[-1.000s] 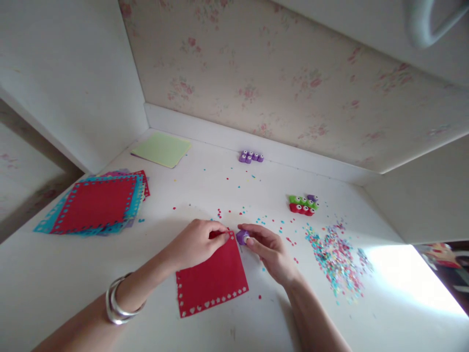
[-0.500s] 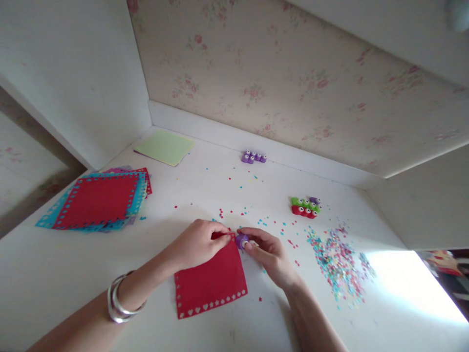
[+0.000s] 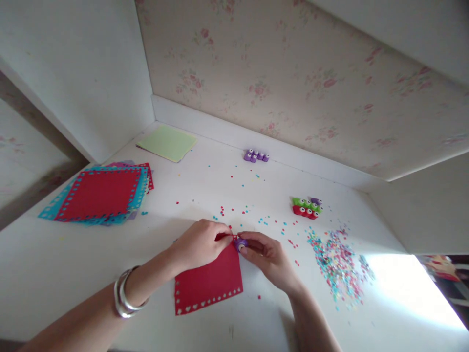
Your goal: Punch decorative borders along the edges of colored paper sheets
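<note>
Flowery wallpaper [image 3: 256, 90] far behind the red sheet [image 3: 210, 283], and a white table [image 3: 212, 188] under it. Pinches the red sheet by its far edge with the left hand [image 3: 205, 243], near the far right corner, thumb and fingers almost together. Wears shiny silver bangles [image 3: 117, 296] on that arm. Holds a small purple punch [image 3: 241, 245] in the right hand [image 3: 270, 256], fingers curled round it, thumb at its white button, right by the same corner of the red sheet. Cannot tell if any paper is inside. Little holes along the sheet's near edge and left edge. Left of the red sheet, a messy pile of red and blue papers [image 3: 102, 193]. Behind it to the left, pale green paper [image 3: 168, 143]. Straight behind, more purple punches [image 3: 255, 156]. Behind it to the right, green, red and purple punches [image 3: 307, 208]. Right of it, lots of tiny bright paper bits [image 3: 340, 259].
</note>
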The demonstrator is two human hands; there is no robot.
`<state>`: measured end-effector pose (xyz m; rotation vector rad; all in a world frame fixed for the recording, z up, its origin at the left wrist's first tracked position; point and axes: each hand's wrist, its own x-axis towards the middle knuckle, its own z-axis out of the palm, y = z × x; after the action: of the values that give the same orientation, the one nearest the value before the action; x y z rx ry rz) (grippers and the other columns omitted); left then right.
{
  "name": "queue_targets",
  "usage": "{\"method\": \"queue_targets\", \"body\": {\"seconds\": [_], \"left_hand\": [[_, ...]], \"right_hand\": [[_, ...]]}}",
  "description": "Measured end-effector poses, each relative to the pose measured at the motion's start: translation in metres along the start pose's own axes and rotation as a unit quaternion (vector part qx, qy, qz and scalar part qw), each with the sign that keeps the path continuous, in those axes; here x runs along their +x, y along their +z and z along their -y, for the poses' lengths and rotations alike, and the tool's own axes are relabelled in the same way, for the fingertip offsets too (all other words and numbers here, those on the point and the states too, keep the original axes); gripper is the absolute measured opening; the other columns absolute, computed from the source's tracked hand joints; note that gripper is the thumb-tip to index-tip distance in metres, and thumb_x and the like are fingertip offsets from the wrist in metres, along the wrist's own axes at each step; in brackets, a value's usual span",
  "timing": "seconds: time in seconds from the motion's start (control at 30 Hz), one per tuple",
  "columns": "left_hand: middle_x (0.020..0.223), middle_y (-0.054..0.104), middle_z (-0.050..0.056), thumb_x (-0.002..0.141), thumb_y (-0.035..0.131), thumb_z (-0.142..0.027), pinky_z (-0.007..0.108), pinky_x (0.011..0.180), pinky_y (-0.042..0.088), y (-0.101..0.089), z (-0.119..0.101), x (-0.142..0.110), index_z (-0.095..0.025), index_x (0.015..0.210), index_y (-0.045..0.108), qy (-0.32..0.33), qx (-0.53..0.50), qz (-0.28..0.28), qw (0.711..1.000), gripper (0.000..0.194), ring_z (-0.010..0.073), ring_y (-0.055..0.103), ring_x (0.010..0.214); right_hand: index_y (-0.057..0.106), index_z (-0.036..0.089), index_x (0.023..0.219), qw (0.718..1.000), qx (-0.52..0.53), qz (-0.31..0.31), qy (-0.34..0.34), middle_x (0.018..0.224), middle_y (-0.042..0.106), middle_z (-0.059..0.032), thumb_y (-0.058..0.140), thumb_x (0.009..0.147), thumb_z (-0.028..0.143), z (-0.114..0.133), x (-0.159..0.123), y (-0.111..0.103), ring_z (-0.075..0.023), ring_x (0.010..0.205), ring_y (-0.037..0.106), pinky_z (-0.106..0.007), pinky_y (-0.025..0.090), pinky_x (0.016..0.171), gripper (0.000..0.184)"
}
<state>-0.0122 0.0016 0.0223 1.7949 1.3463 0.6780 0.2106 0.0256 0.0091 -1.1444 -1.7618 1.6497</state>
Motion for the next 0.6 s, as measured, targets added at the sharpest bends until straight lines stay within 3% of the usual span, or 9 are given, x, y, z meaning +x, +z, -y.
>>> {"method": "queue_targets", "body": {"seconds": [0.13,0.23,0.4,0.5,0.6], "left_hand": [[0.082,0.073,0.003,0.095,0.047,-0.027,0.027,0.068,0.045,0.007,0.001,0.0,-0.021,0.089,0.071,0.026,0.03,-0.003,0.999,0.026,0.0172,0.066,0.075],[0.087,0.073,0.003,0.097,0.047,-0.025,0.033,0.082,0.045,0.016,0.002,0.001,-0.02,0.094,0.07,0.062,0.094,-0.035,0.993,0.023,0.0195,0.065,0.086],[0.106,0.069,0.006,0.099,0.045,-0.027,0.04,0.09,0.041,0.019,-0.003,-0.004,-0.02,0.112,0.064,0.097,0.189,-0.099,0.972,0.025,0.0228,0.06,0.1],[0.113,0.066,0.007,0.098,0.045,-0.033,0.043,0.094,0.04,0.018,-0.005,-0.019,-0.02,0.117,0.062,0.087,0.202,-0.102,0.97,0.028,0.0239,0.057,0.105],[0.122,0.064,0.009,0.093,0.051,-0.045,0.046,0.099,0.038,0.023,-0.002,-0.037,-0.019,0.123,0.06,0.077,0.219,-0.088,0.969,0.041,0.0274,0.055,0.113]], "right_hand": [[0.071,0.028,0.109,0.983,-0.179,-0.042,-0.021,0.098,0.07,-0.0051,0.068,0.085,0.038,0.006,-0.004,-0.004,-0.021,0.084,0.063,-0.04,0.051,0.077,0.026],[0.069,0.028,0.11,0.984,-0.176,-0.008,-0.009,0.095,0.069,-0.0038,0.065,0.087,0.038,0.009,-0.004,-0.005,-0.0186,0.079,0.061,-0.036,0.051,0.071,0.025],[0.066,0.026,0.11,0.98,-0.2,0.002,0.012,0.118,0.063,-0.0057,0.064,0.088,0.042,0.019,-0.002,-0.008,-0.0132,0.073,0.062,-0.028,0.05,0.063,0.027],[0.066,0.023,0.102,0.961,-0.271,-0.004,0.049,0.098,0.067,-0.005,0.061,0.088,0.047,0.03,0.002,-0.014,-0.011,0.062,0.056,-0.025,0.043,0.054,0.028],[0.065,0.021,0.076,0.933,-0.34,0.037,0.108,0.065,0.059,0.0002,0.056,0.089,0.052,0.038,0.01,-0.021,-0.0093,0.052,0.046,-0.024,0.032,0.047,0.035]]}}
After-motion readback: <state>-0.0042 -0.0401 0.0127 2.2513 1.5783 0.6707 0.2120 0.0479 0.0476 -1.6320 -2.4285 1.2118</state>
